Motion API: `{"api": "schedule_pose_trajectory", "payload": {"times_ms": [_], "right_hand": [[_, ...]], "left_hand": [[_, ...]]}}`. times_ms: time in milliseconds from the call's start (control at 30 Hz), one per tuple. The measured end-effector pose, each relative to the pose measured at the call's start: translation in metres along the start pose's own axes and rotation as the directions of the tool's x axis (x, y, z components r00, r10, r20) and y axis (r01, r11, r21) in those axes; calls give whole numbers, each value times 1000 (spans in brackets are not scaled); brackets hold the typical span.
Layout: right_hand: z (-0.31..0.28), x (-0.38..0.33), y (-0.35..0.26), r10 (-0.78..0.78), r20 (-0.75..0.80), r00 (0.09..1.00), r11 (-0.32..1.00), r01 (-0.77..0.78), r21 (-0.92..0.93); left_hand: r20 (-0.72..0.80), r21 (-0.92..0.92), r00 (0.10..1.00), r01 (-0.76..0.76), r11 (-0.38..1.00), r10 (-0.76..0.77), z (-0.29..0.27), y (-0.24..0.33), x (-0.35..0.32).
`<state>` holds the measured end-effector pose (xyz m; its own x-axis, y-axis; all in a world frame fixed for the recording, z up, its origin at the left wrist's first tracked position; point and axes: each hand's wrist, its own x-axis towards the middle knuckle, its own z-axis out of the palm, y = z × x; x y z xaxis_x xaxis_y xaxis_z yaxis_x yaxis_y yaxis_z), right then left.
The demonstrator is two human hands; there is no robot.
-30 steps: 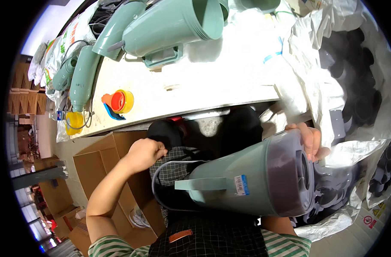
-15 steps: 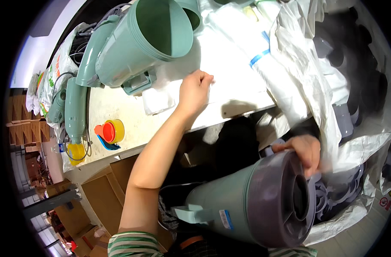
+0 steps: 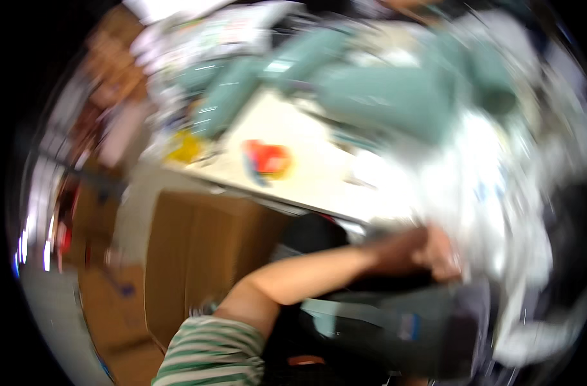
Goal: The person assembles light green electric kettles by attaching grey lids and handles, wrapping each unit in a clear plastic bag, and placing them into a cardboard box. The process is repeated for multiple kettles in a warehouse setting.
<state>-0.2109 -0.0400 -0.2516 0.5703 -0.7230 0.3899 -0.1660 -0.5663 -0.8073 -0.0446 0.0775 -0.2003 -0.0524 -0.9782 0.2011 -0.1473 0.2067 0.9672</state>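
The fingers of the left hand (image 3: 440, 254) look curled, pressed against the upper edge of the green jug (image 3: 396, 325) that lies on its side on the person's lap, but motion blur hides whether they pinch it or only rest on it, so I cannot tell. The left forearm runs from the striped sleeve (image 3: 210, 354) at the lower left across to that hand. The right hand is out of sight.

The head view is heavily smeared. The green jug is a pale grey-green cylinder with a darker, greyish-purple end toward the right and a small blue and white label on its side; what is inside it cannot be seen. It sits near the lower edge, right of centre, below the table (image 3: 306, 174).

On the far part of the table lie several more pale green jug bodies (image 3: 383, 96), tipped on their sides and crowded together; their contents do not show. A red and orange object (image 3: 268, 159) sits on the bare white top, and a yellow object (image 3: 185, 147) lies farther left near the table edge. A brown cardboard box (image 3: 203, 257) stands under the table at the left, beside the forearm. Crumpled clear plastic sheeting (image 3: 499, 193) hangs at the right, just behind the left hand and against the jug's end
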Motion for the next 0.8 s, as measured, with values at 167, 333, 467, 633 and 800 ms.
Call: {"api": "schedule_pose_trajectory", "payload": {"times_ms": [167,333,467,633,800], "right_hand": [[-19,-15,-44,-31,-72,997,978,15,-206],[-9,-35,-78,-22,-13,1000,995,21,-101],[10,-56,-103,43,89,995,995,-51,85],[40,-92,-124,202,327,923,922,-291,253],[76,-127,-148,233,591,772,836,-470,283]], "left_hand": [[73,-502,991,130,855,-108,2,46,-4],[-65,104,995,-67,992,74,1,86,-26],[5,174,951,-305,936,308,6,131,-57],[-31,686,849,-365,629,527,-5,96,-160],[-49,667,997,-5,745,51,26,76,-342]]}}
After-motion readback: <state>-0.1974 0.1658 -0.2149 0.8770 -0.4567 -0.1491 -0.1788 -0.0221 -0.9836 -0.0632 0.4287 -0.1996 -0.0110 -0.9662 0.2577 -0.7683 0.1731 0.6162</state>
